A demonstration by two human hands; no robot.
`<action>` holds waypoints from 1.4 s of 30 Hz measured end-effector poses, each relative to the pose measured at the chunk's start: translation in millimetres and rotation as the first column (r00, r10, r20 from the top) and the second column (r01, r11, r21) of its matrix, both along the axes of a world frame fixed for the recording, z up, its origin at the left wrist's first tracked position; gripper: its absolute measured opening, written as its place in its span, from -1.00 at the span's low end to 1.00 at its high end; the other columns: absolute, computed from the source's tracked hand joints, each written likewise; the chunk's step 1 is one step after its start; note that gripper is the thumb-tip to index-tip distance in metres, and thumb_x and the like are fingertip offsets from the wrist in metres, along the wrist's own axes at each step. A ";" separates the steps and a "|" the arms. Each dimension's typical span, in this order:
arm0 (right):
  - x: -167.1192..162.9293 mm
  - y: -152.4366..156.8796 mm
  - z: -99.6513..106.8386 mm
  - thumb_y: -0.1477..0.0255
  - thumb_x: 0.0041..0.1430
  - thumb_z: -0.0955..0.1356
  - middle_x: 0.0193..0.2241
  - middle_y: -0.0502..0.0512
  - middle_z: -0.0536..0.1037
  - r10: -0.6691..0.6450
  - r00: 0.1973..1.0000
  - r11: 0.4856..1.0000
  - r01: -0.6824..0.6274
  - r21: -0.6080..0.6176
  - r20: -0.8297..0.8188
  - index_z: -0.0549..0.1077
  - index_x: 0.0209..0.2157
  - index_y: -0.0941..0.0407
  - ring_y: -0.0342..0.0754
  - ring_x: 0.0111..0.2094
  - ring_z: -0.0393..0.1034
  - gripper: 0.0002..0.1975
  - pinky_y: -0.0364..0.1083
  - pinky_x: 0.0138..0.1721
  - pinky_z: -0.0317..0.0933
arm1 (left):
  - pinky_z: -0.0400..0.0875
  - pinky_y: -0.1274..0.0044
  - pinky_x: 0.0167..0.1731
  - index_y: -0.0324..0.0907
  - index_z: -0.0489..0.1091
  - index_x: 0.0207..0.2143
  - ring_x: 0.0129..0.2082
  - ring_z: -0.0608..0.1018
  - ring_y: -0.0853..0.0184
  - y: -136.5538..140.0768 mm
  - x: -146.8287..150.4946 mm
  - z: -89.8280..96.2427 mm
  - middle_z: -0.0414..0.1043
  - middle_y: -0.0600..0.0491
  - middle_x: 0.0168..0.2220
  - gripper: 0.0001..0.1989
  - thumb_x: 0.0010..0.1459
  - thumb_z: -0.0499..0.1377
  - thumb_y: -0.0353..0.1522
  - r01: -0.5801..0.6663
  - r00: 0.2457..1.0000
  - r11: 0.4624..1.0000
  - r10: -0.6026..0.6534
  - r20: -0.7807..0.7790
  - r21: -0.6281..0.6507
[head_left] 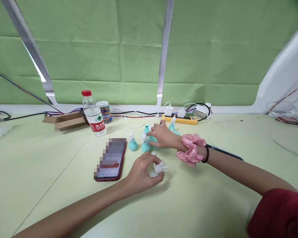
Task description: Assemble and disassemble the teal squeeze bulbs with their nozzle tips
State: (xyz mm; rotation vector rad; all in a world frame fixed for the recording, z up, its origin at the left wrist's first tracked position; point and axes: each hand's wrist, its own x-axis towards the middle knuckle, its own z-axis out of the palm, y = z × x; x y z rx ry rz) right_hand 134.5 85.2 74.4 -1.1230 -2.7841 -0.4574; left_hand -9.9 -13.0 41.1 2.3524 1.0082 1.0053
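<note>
Lower centre of frame: translucent plastic piece (161, 167) is being pinched by left hand (142, 172), fingers curled. Centre: teal bulbs (145, 147) are being partly covered by right hand (164, 136), fingers bent (grip cannot be told).

"农夫山" on the water bottle (94, 116)
</note>
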 end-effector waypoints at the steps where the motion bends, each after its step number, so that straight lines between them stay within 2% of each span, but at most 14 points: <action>1: -0.1 0.9 -1.5 0.27 0.03 0.24 -0.41 0.17 0.45 -0.003 1.000 1.000 0.003 -0.010 0.002 0.41 -0.26 0.13 0.06 -0.28 0.22 -0.70 0.03 -0.25 -0.19 | 0.30 0.52 -0.37 -0.24 0.32 -0.41 -0.41 0.39 0.35 -0.1 0.0 0.0 0.38 0.05 -0.47 -0.86 -0.13 0.13 -0.46 0.000 1.000 1.000 0.000 0.000 0.001; 8: 0.5 -1.4 -11.1 0.37 -0.01 0.26 -0.37 0.20 0.44 -0.046 0.999 0.998 0.045 -0.038 -0.006 0.35 -0.24 0.19 0.07 -0.27 0.26 -0.72 -0.01 -0.25 -0.17 | 0.31 0.51 -0.36 -0.21 0.32 -0.41 -0.40 0.39 0.34 0.4 0.1 -0.9 0.39 0.05 -0.45 -0.86 -0.14 0.14 -0.45 0.005 1.000 1.000 -0.005 0.003 0.010; 15: 2.1 -5.0 -24.8 0.38 0.02 0.23 -0.51 0.15 0.46 -0.105 0.992 0.993 0.102 -0.055 -0.066 0.28 -0.24 0.23 0.03 -0.41 0.33 -0.74 -0.05 -0.29 -0.06 | 0.31 0.51 -0.36 -0.20 0.31 -0.42 -0.40 0.40 0.34 0.1 0.5 -1.3 0.38 0.05 -0.46 -0.87 -0.14 0.14 -0.45 0.006 1.000 1.000 -0.007 0.002 0.017; 20: 5.9 -7.9 -32.2 0.40 0.05 0.21 -0.48 0.10 0.46 -0.115 0.980 0.991 0.103 -0.079 -0.164 0.20 -0.13 0.21 -0.02 -0.45 0.35 -0.68 -0.15 -0.48 0.00 | 0.32 0.51 -0.36 -0.20 0.32 -0.42 -0.39 0.41 0.34 -0.1 0.6 -1.1 0.39 0.05 -0.45 -0.86 -0.14 0.14 -0.45 0.007 1.000 1.000 -0.008 0.010 0.018; 24: 11.4 -14.2 -31.7 0.39 0.09 0.17 -0.43 0.10 0.46 -0.117 0.959 0.992 0.100 -0.078 -0.259 0.03 0.01 0.24 -0.04 -0.45 0.34 -0.55 -0.16 -0.47 0.07 | 0.31 0.51 -0.36 -0.21 0.32 -0.41 -0.39 0.40 0.34 -0.2 0.5 -1.2 0.39 0.05 -0.45 -0.86 -0.14 0.13 -0.45 0.008 1.000 1.000 -0.008 0.006 0.014; 27: 17.5 -20.8 -32.4 0.40 0.08 0.19 -0.41 0.10 0.44 -0.130 0.918 0.990 0.101 -0.096 -0.375 -0.15 0.11 0.23 -0.09 -0.52 0.33 -0.40 -0.16 -0.48 0.11 | 0.31 0.51 -0.37 -0.20 0.32 -0.41 -0.40 0.40 0.34 -0.7 1.0 -1.1 0.39 0.05 -0.46 -0.85 -0.14 0.13 -0.46 0.012 1.000 1.000 -0.012 0.005 0.021; 29: 21.3 -24.9 -35.0 0.41 0.06 0.20 -0.40 0.08 0.43 -0.137 0.877 0.988 0.088 -0.126 -0.461 -0.20 0.13 0.19 -0.12 -0.58 0.31 -0.36 -0.17 -0.51 0.14 | 0.31 0.51 -0.37 -0.20 0.31 -0.41 -0.40 0.39 0.34 -1.0 1.3 -1.3 0.39 0.06 -0.45 -0.85 -0.14 0.13 -0.46 0.011 1.000 1.000 -0.011 0.007 0.021; 38: 29.8 -29.6 -51.6 0.45 0.04 0.22 -0.35 0.13 0.41 -0.242 0.750 0.963 0.110 -0.244 -0.615 -0.09 0.06 0.18 -0.16 -0.63 0.31 -0.45 -0.14 -0.49 0.21 | 0.31 0.53 -0.40 -0.20 0.30 -0.41 -0.41 0.39 0.35 2.8 0.7 -12.2 0.38 0.05 -0.45 -0.85 -0.14 0.13 -0.44 0.003 1.000 0.999 -0.003 -0.018 0.033; 40: 31.2 -30.3 -53.6 0.44 0.03 0.23 -0.35 0.13 0.41 -0.270 0.719 0.955 0.116 -0.272 -0.641 -0.08 0.03 0.18 -0.15 -0.62 0.33 -0.46 -0.14 -0.50 0.21 | 0.31 0.53 -0.43 -0.21 0.29 -0.41 -0.43 0.37 0.36 3.4 0.9 -19.0 0.38 0.05 -0.46 -0.86 -0.13 0.12 -0.43 0.009 0.999 0.997 -0.006 -0.038 0.079; 42: 32.3 -32.0 -55.0 0.42 0.03 0.23 -0.35 0.13 0.42 -0.298 0.690 0.946 0.117 -0.304 -0.660 -0.07 0.02 0.16 -0.14 -0.61 0.35 -0.47 -0.14 -0.51 0.22 | 0.29 0.53 -0.48 -0.23 0.29 -0.41 -0.47 0.35 0.35 3.3 1.3 -27.1 0.36 0.03 -0.50 -0.87 -0.12 0.10 -0.42 0.039 0.995 0.980 -0.020 -0.098 0.197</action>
